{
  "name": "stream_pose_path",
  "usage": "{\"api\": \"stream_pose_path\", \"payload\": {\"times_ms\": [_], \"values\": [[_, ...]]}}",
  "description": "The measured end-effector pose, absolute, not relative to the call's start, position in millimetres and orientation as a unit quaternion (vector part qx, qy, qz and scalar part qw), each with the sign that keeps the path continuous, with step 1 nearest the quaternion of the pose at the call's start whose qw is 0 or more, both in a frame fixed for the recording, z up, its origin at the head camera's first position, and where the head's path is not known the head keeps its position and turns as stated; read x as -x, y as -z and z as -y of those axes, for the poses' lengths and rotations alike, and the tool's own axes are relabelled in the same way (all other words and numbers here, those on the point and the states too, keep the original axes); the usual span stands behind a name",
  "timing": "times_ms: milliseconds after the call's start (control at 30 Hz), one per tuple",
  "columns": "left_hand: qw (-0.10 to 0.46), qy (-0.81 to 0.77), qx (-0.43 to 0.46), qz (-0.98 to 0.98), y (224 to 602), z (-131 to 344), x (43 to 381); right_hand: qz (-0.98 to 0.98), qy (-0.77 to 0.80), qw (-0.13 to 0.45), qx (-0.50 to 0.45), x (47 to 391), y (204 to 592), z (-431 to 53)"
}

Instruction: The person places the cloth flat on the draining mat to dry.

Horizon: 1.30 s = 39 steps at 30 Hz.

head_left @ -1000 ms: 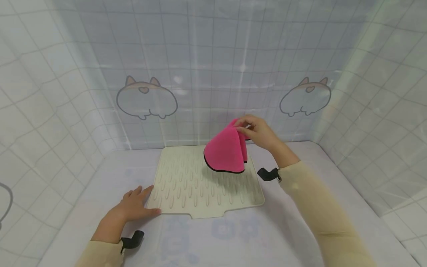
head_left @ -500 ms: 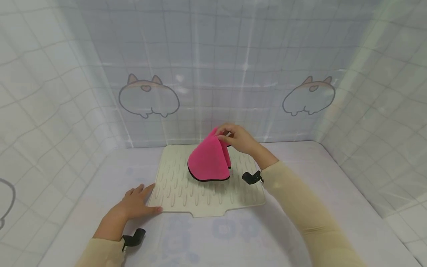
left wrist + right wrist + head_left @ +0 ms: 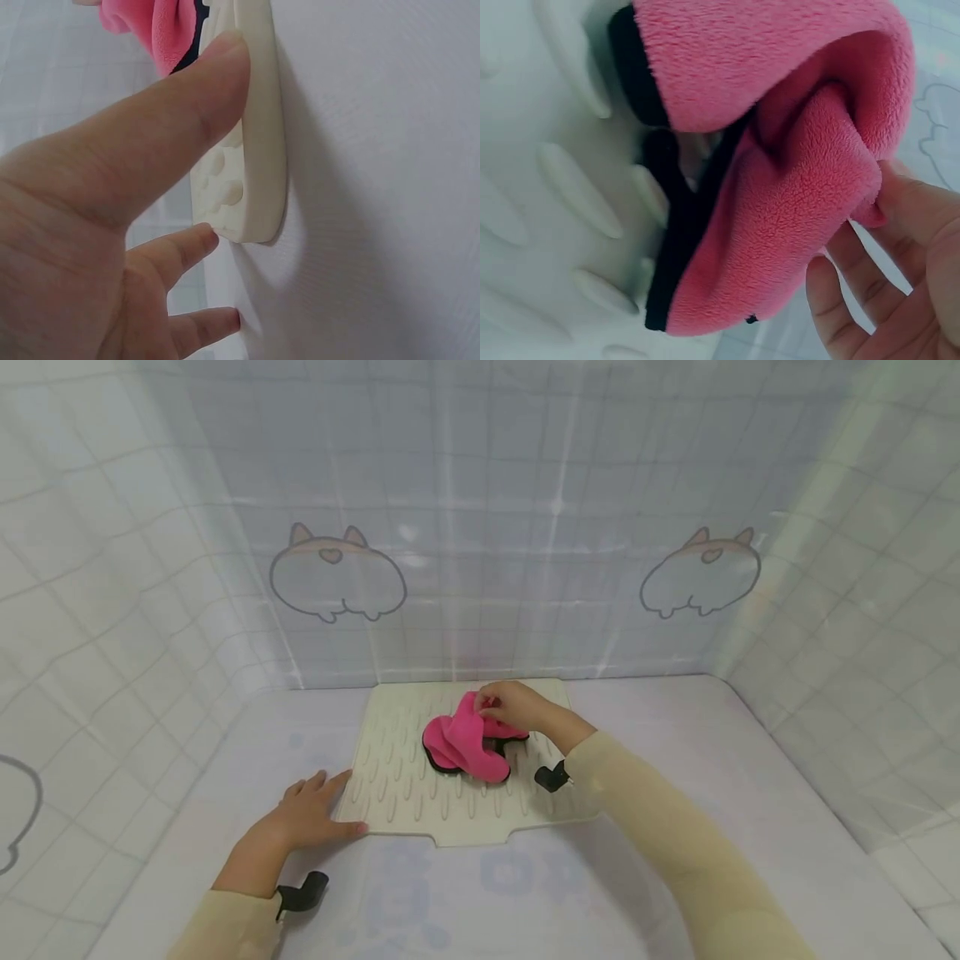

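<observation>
A pink plush cloth (image 3: 468, 739) with black edging lies bunched in folds on a cream ridged board (image 3: 405, 802). My right hand (image 3: 512, 706) pinches its top between thumb and fingers. The right wrist view shows the pinched fold of the cloth (image 3: 802, 172) close up, its black hem down against the raised ridges. At the board's front left corner, my left hand (image 3: 311, 814) spreads its fingers. In the left wrist view, the thumb of this left hand (image 3: 97, 187) lies along the board's edge (image 3: 262, 135), and two fingertips reach past the corner.
The board rests on a white covered table (image 3: 660, 852). Behind it rises a grid-patterned curtain wall (image 3: 517, 568) with cartoon animal prints, and similar walls stand left and right. Each wrist carries a black camera mount (image 3: 302, 893).
My right hand has come down and to the left with the cloth, which hung above the board and is now crumpled on it. The left hand has stayed at the corner.
</observation>
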<state>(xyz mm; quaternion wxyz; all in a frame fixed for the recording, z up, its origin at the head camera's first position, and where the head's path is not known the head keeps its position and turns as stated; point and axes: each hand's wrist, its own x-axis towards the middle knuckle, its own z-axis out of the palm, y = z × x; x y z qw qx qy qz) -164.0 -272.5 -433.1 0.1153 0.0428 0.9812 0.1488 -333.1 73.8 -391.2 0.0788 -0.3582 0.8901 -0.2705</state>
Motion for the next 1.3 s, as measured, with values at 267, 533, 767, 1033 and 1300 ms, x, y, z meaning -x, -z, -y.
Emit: {"api": "stream_pose_path", "payload": {"times_ms": [267, 533, 767, 1033, 1300], "values": [[0.104, -0.144, -0.051, -0.983, 435.5, 273.9, 166.6, -0.898, 0.258, 0.075, 0.349, 330.1, 387.0, -77.3], [0.096, -0.14, -0.05, -0.984, 439.1, 275.8, 167.3, -0.882, 0.29, 0.041, 0.368, 319.2, 374.2, -101.2], [0.101, -0.151, -0.066, -0.981, 438.3, 279.3, 169.4, -0.885, 0.32, 0.033, 0.336, 309.0, 371.7, -134.9], [0.079, -0.222, -0.112, -0.965, 428.3, 269.9, 185.5, -0.892, 0.325, 0.055, 0.309, 301.5, 388.2, -162.7], [0.064, -0.288, -0.132, -0.946, 426.4, 243.2, 205.4, -0.901, 0.323, 0.079, 0.278, 297.2, 405.7, -165.7]]}}
